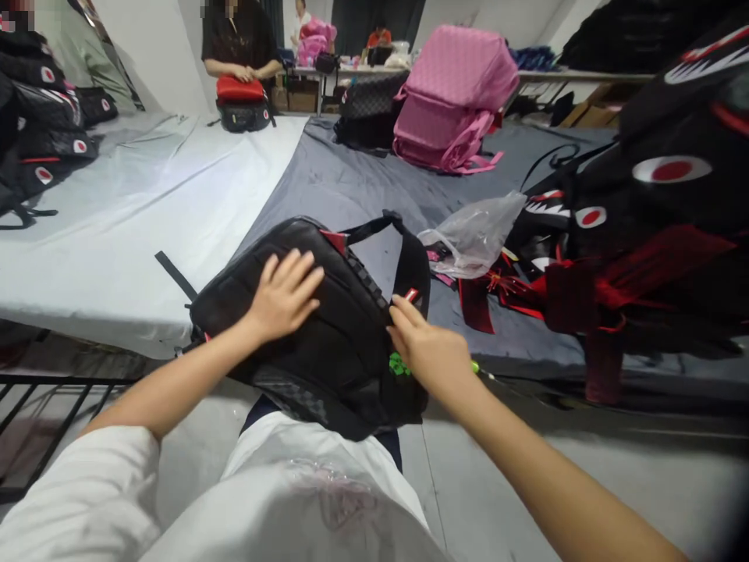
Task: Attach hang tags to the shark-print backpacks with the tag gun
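Note:
A black backpack (pixel 333 336) lies tilted across the table's front edge and against my body, its strap looping out to the right. My left hand (pixel 286 293) rests flat on its upper panel, fingers spread. At the bag's right side, my right hand (pixel 430 343) is closed, thumb and fingers pinching near the checkered zip edge. A small red-and-white tag (pixel 412 296) shows just above those fingertips. Below them is a bright green patterned piece (pixel 399 364), partly covered by the hand; I cannot tell what it is.
Black backpacks with red eyes and teeth (pixel 672 168) pile up on the right, beside a clear plastic bag (pixel 477 234). A pink backpack (pixel 450 101) stands at the back. Across the table a person (pixel 241 47) handles a red-and-black bag (pixel 243 101). More black bags (pixel 47 133) are stacked left.

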`<state>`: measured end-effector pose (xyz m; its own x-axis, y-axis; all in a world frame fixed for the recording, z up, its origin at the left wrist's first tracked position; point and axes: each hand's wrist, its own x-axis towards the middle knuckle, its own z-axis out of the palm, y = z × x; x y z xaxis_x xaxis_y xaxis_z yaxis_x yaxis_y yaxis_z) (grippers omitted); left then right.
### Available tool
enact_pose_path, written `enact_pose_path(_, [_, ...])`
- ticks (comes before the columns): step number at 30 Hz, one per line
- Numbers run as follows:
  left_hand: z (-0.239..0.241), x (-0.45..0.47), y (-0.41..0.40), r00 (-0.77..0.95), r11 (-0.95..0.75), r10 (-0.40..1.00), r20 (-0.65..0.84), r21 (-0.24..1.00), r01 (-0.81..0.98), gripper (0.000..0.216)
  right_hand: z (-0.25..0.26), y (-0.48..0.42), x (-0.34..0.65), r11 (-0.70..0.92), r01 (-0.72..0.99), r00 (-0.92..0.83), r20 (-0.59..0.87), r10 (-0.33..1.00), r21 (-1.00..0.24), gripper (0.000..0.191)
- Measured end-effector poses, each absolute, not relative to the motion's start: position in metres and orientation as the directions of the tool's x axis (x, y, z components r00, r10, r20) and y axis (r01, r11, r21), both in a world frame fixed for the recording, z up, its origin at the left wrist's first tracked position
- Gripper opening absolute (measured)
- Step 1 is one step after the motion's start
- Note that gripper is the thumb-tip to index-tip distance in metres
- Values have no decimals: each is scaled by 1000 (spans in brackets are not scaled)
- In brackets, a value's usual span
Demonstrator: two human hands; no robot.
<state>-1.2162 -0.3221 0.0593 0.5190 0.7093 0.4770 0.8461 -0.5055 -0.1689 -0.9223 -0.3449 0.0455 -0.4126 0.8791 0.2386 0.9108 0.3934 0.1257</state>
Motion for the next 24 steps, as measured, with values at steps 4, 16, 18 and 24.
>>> enact_pose_path(4, [79,-1219,-249,441,-456,805,396,-61,888,59,41,-311,-906,337,928,-283,292,914,-156,43])
enact_pose_path(16, [109,-1280,-150,527,-523,804,275,-97,847,87,-24,-340,-812,-210,535,32,-229,973,-819,31])
enact_pose_path(18, [116,-1284,-149,540,-519,802,255,-150,842,85,-41,-354,-814,-245,472,0,-278,960,-847,29])
enact_pose_path(24, [116,-1283,-152,516,-487,778,358,-176,856,79,-70,-368,-838,-239,275,-124,-281,952,-931,38])
